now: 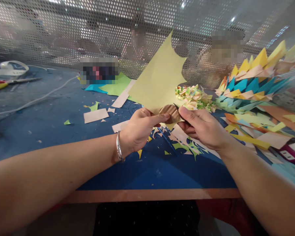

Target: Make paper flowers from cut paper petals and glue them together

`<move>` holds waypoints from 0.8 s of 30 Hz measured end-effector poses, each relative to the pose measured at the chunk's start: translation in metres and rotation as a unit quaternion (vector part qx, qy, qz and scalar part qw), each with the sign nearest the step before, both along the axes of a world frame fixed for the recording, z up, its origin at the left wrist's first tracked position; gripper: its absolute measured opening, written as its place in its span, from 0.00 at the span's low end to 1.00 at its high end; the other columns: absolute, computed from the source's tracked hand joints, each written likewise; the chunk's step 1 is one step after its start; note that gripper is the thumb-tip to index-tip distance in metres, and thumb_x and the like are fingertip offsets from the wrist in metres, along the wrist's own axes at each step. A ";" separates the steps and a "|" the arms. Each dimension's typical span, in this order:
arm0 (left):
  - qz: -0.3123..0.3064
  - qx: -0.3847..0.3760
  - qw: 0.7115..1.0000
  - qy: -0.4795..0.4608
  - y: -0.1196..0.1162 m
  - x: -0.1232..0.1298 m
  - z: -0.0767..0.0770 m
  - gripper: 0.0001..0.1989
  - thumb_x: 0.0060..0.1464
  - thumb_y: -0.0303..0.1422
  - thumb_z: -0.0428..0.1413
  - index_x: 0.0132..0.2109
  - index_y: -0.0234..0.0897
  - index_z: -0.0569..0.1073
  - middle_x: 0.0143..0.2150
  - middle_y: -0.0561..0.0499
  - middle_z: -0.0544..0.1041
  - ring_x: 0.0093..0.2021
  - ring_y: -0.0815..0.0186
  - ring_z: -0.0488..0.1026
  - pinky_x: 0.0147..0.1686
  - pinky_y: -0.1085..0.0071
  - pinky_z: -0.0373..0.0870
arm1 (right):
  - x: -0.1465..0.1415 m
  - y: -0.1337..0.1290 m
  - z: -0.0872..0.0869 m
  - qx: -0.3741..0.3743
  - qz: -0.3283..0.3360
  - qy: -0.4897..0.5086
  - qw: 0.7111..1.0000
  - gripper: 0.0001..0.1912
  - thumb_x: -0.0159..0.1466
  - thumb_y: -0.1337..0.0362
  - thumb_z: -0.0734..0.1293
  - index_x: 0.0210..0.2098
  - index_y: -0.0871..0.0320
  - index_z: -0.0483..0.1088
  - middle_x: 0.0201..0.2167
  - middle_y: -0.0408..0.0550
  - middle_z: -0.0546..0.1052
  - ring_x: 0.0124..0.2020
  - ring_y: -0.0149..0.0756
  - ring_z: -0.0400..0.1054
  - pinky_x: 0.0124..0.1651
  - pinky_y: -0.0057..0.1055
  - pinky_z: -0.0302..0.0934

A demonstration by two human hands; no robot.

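My left hand (144,127) is closed on a large sheet of pale yellow paper (159,72), its thumb pressing a brown, ridged, round cardboard disc (171,113) against the lower part. The sheet stands up from my hands, and scalloped cutouts with sharp points run down its right side. My right hand (201,126) is closed at the disc's right edge on a thin, dark pointed tool (176,106). Most of that tool is hidden by the fingers, so its kind is unclear. Paper scraps (193,147) lie on the table beneath both hands.
On the blue table (51,131), folded-paper models (255,85) and paper strips (255,131) crowd the right. Crumpled-looking paper pieces (195,96) are heaped behind my right hand. Scissors (12,82), a white ribbon (11,68) and a cable (39,98) lie left. Perforated metal mesh (64,39) stands behind.
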State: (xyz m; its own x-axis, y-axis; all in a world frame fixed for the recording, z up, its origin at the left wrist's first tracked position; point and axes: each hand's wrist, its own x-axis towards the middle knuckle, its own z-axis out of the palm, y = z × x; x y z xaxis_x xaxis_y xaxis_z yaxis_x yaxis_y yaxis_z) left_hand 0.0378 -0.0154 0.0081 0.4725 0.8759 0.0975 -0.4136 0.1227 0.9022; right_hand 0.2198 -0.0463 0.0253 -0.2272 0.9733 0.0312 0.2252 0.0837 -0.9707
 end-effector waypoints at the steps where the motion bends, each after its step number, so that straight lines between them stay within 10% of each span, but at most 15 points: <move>1: -0.007 0.005 1.000 -0.008 0.000 0.000 0.000 0.04 0.50 0.24 0.61 0.30 0.33 0.81 0.30 0.49 0.82 0.37 0.66 0.76 0.47 0.69 0.69 | 0.001 0.000 0.000 -0.001 0.000 -0.003 1.000 0.29 0.63 0.40 0.65 0.21 0.57 0.62 0.16 0.34 0.48 0.16 0.21 0.37 0.16 0.27 0.30; 24: 0.021 0.029 0.999 0.008 -0.001 -0.001 0.003 0.05 0.53 0.23 0.59 0.33 0.31 0.81 0.34 0.47 0.83 0.39 0.66 0.78 0.48 0.69 0.70 | 0.005 0.002 -0.001 0.011 -0.032 -0.028 0.999 0.30 0.64 0.39 0.64 0.21 0.59 0.64 0.15 0.35 0.51 0.16 0.21 0.40 0.18 0.27 0.30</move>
State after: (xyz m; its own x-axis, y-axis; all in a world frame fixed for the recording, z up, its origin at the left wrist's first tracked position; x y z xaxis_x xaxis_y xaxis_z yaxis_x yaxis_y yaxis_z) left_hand 0.0368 -0.0165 0.0114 0.4376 0.8881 0.1407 -0.4022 0.0533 0.9140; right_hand 0.2244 -0.0443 0.0244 -0.1668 0.9851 0.0411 0.2848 0.0880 -0.9546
